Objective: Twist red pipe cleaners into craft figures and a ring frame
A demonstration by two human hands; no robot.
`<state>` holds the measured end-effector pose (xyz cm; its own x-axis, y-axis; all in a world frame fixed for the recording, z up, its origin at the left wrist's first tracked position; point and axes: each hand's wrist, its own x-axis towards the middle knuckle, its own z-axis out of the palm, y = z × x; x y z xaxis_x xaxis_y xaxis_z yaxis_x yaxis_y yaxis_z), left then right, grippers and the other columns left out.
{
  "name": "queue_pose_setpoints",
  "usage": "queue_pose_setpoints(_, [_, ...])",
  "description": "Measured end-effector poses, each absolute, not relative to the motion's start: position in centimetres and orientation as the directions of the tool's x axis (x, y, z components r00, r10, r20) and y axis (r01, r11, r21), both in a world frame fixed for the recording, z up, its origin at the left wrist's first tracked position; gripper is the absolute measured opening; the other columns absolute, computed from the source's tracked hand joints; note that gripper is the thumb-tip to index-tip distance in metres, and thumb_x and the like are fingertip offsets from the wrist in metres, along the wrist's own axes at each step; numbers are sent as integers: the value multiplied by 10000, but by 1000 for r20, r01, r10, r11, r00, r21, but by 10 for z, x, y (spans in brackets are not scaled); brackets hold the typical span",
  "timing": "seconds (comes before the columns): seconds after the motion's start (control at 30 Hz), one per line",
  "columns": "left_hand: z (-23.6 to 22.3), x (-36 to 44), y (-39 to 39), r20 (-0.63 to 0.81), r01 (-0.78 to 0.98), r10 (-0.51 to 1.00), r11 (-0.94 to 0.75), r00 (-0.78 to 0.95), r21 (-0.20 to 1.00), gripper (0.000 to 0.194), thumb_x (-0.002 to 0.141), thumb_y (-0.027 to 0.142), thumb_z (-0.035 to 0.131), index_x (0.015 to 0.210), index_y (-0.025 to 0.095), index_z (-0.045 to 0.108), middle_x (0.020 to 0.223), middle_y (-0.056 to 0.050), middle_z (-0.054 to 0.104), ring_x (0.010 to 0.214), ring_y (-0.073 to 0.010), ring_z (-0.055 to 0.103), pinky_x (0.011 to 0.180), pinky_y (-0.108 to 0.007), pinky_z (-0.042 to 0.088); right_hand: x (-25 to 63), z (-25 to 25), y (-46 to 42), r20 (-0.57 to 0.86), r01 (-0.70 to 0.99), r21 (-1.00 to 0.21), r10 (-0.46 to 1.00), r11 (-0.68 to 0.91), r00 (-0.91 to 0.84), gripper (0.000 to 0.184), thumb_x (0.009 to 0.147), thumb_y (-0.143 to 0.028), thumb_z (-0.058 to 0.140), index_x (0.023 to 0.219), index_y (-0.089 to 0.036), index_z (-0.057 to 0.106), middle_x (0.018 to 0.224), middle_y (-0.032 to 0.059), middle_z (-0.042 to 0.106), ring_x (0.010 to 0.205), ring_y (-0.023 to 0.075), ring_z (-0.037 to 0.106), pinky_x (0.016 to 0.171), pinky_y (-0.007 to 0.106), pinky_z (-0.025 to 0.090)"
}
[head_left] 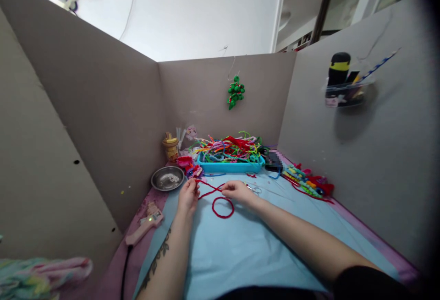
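A red pipe cleaner point(222, 208) lies on the light blue mat point(240, 245), bent into a loop with two crossing ends. My left hand point(188, 195) pinches one end near the mat's far left. My right hand point(237, 191) pinches the other strand just above the loop. Both hands have their fingers closed on the red wire. Small scissors point(253, 189) lie just beyond my right hand.
A teal tray point(229, 167) heaped with coloured pipe cleaners stands at the back. A metal bowl point(167, 178) and a small jar point(171, 147) sit back left, a pink glue gun point(146, 225) at the left edge. More coloured pieces point(305, 183) lie right. Cardboard walls enclose the desk.
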<state>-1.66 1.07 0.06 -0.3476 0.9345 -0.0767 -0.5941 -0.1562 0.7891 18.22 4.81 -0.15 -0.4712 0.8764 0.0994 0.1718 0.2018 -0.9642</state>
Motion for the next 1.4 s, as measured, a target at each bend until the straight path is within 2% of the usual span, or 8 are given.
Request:
queue_pose_setpoints(0.3, [0,-19,10,21,-335,894,-189,-447,923,245,609,348,721,755,166,647,686,1,596,587,-90,513,510,-175,344,195,8,44,251,-5,-960,857,278,-451,186,623,-207,616,799,-184,562,643,-23,558,574,111,501,562,238,389])
queue_pose_setpoints(0.47, [2,-19,7,321,101,777,-319,-541,942,101,671,235,663,596,179,625,537,20,520,554,-119,449,525,-194,311,204,21,35,492,200,-770,764,606,-417,125,677,-125,479,766,-207,510,707,-9,551,650,129,497,600,236,379])
queue_pose_setpoints(0.6, [5,-17,5,407,215,695,-351,-593,911,90,687,198,641,600,194,616,603,2,564,646,-150,490,598,-201,357,203,26,28,551,311,-671,733,673,-399,144,700,-108,436,772,-214,502,705,-4,552,667,139,506,655,253,394])
queue_pose_setpoints(0.73, [8,-15,4,201,-163,814,-338,-545,927,92,725,278,632,709,190,612,741,-19,632,732,-154,565,677,-228,420,197,26,29,540,277,-714,758,643,-367,92,725,-148,464,776,-213,504,703,-5,565,667,144,522,637,253,402])
queue_pose_setpoints(0.9, [15,-5,2,3,-685,962,-196,-273,701,123,789,283,586,889,215,560,960,-49,665,867,-171,632,772,-314,467,190,23,28,506,272,-731,764,626,-400,95,720,-130,469,742,-199,531,690,-4,575,654,133,522,617,237,401])
queue_pose_setpoints(1.03, [17,4,-1,-47,-769,985,-101,-168,631,167,844,197,503,998,203,567,1062,-72,641,936,-172,622,735,-277,480,183,16,19,501,285,-724,764,628,-407,103,716,-117,471,739,-180,548,689,-4,584,651,127,526,614,230,407])
queue_pose_setpoints(1.23, [11,0,2,-99,-806,962,-155,-255,571,169,853,67,440,868,160,580,711,-23,658,722,-133,649,714,-283,503,187,32,58,526,374,-589,691,717,-496,154,744,-262,568,865,-180,615,854,37,643,744,151,575,660,241,439])
queue_pose_setpoints(1.4, [15,-3,2,-163,-841,944,-165,-286,515,220,869,43,385,843,143,579,724,-37,664,706,-122,658,701,-264,521,197,60,153,386,771,-514,904,376,-184,304,862,-229,366,945,-160,650,984,71,670,929,184,594,803,255,438])
